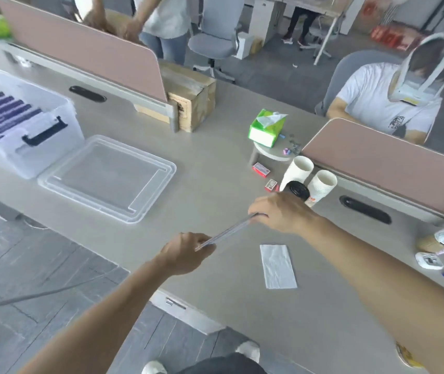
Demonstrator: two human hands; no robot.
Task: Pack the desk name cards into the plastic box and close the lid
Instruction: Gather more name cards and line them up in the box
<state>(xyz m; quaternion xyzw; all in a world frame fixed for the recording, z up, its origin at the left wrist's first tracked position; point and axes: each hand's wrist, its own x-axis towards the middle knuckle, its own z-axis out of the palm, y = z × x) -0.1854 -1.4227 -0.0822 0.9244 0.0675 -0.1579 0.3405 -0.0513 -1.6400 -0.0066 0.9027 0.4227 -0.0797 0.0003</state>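
A clear desk name card (pixel 226 232) was gripped edge-on at its ends between the left hand (pixel 185 252) and right hand (pixel 280 211), above the worktop (pixel 215 163).

I see a clear name card (pixel 226 233), edge-on, nearly colourless against the pale grey desk (pixel 215 163). The plastic box (pixel 40 147) is translucent white with a black handle (pixel 44 134); the cards inside (pixel 2 114) show dark purple stripes. Its lid (pixel 107 176) is clear. The tissue pack (pixel 266 126) is bright green and white. The paper cups (pixel 322 184) are white. The dividers (pixel 80 47) are dusty pink.
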